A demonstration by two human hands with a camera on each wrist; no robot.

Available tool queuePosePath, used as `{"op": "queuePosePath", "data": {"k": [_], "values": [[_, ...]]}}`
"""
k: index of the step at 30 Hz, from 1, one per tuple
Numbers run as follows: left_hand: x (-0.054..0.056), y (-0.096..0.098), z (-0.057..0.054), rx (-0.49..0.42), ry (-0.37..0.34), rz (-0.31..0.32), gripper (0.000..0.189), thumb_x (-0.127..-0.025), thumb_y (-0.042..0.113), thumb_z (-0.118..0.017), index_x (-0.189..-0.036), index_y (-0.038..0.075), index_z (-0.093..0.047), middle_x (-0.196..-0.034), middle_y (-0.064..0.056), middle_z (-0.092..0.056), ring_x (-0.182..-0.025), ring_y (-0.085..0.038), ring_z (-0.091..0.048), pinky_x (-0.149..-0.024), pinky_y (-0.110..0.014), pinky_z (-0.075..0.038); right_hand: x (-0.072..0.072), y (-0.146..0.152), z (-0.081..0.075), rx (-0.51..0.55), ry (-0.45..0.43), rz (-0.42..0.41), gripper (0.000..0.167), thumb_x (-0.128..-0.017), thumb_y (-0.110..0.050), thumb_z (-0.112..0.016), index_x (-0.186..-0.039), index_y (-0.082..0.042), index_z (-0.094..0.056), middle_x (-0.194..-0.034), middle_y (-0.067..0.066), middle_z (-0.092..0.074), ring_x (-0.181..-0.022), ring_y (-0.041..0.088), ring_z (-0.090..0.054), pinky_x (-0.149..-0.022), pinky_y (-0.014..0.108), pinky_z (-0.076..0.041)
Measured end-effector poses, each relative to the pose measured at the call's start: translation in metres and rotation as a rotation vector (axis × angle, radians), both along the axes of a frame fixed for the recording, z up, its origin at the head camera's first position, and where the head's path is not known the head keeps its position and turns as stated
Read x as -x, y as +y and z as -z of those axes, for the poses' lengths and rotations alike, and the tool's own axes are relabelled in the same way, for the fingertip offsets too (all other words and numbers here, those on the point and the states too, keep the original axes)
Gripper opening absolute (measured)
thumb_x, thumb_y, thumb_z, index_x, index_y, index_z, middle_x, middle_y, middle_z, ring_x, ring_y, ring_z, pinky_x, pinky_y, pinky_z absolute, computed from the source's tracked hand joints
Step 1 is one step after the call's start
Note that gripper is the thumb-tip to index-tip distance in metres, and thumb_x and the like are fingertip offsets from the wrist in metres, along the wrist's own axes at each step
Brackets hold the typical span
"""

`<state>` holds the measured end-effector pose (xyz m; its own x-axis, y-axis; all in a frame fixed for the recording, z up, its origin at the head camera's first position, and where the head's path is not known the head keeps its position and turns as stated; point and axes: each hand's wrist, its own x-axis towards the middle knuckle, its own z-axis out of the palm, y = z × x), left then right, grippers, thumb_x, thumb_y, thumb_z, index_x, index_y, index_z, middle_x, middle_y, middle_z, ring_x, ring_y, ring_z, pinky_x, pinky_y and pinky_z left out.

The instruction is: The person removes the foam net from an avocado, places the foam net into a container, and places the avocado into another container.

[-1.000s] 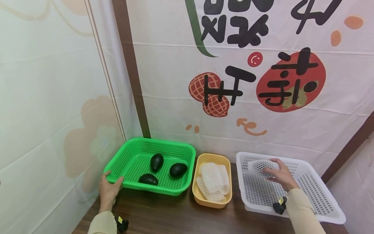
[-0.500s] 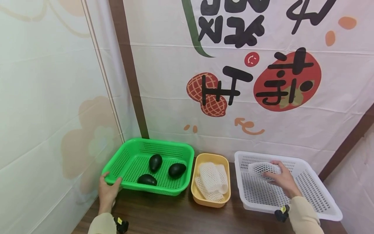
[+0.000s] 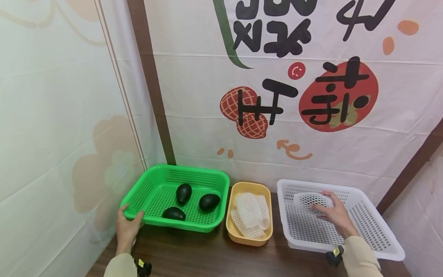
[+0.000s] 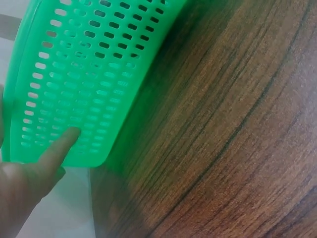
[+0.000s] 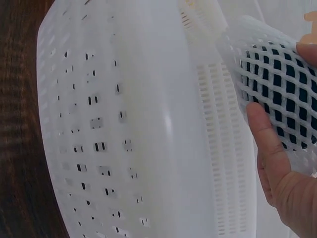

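Observation:
At the near left corner of the green basket [image 3: 180, 225], my left hand [image 3: 127, 229] grips the rim. In the left wrist view its thumb [image 4: 62, 146] presses on the perforated outer wall. Three dark avocados [image 3: 184, 193] lie inside that basket. My right hand [image 3: 337, 216] holds an avocado [image 5: 277, 74] wrapped in a white foam net sleeve [image 3: 309, 200], over the far left part of the white basket [image 3: 373, 223]. Through the mesh the dark skin shows in the right wrist view. Whether the wrapped avocado touches the basket floor, I cannot tell.
Between the two baskets stands a yellow tray [image 3: 250, 241] with several white foam net sleeves [image 3: 249, 209] in it. All stand on a brown wood-grain table [image 3: 207, 254]. A printed cloth wall [image 3: 194, 115] rises behind, and another pale cloth wall [image 3: 69, 154] is at the left.
The head view has shifted slightly, so everything sits a little further left. Both hands keep their holds, with hardly any movement.

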<state>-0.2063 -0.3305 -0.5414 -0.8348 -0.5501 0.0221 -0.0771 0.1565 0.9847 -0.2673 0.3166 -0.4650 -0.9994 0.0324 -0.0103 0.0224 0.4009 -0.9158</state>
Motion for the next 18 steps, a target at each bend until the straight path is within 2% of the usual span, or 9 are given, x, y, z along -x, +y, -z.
{"op": "queuePosePath", "data": {"k": [5,10,13,16,18], "values": [[0.0,-0.001,0.001,0.011,-0.007,-0.01,0.077,-0.096,0.02,-0.06,-0.153,0.004,-0.011,-0.147,-0.035,-0.018,-0.105,-0.04,-0.053,-0.068,-0.02,-0.056,-0.003,-0.001,0.0,0.006,0.008,-0.005,0.068,-0.088,-0.022,-0.074,-0.14,-0.004,-0.034,-0.131,0.025,-0.045,-0.106,0.032,-0.058,-0.082,0.044,-0.057],[-0.001,-0.002,0.001,-0.008,0.001,-0.014,0.077,-0.096,0.016,-0.062,-0.153,0.005,-0.011,-0.145,-0.035,-0.021,-0.091,-0.024,-0.061,-0.068,-0.019,-0.056,-0.006,-0.003,0.0,0.006,-0.011,0.01,0.071,-0.087,-0.023,-0.075,-0.142,-0.005,-0.032,-0.133,0.027,-0.044,-0.109,0.036,-0.057,-0.082,0.044,-0.057],[-0.002,-0.002,0.0,-0.025,0.009,-0.014,0.077,-0.095,0.012,-0.061,-0.153,0.006,-0.011,-0.144,-0.034,-0.022,-0.09,-0.024,-0.062,-0.07,-0.021,-0.057,-0.007,-0.005,0.0,0.013,-0.022,0.017,0.072,-0.088,-0.022,-0.074,-0.142,-0.005,-0.031,-0.135,0.028,-0.043,-0.11,0.037,-0.056,-0.083,0.045,-0.057],[-0.002,-0.002,0.0,-0.04,0.016,-0.008,0.078,-0.095,0.011,-0.061,-0.153,0.006,-0.01,-0.144,-0.035,-0.022,-0.085,-0.015,-0.063,-0.071,-0.022,-0.057,-0.009,-0.007,-0.001,0.019,-0.021,0.016,0.073,-0.088,-0.021,-0.074,-0.143,-0.006,-0.029,-0.135,0.029,-0.042,-0.111,0.038,-0.056,-0.084,0.046,-0.056],[-0.002,-0.002,0.0,-0.037,0.015,-0.011,0.078,-0.095,0.012,-0.061,-0.153,0.005,-0.01,-0.144,-0.035,-0.022,-0.087,-0.018,-0.063,-0.071,-0.021,-0.057,-0.011,-0.008,-0.002,0.017,-0.017,0.017,0.074,-0.088,-0.022,-0.074,-0.143,-0.005,-0.029,-0.135,0.029,-0.042,-0.111,0.039,-0.055,-0.084,0.047,-0.056]]}}
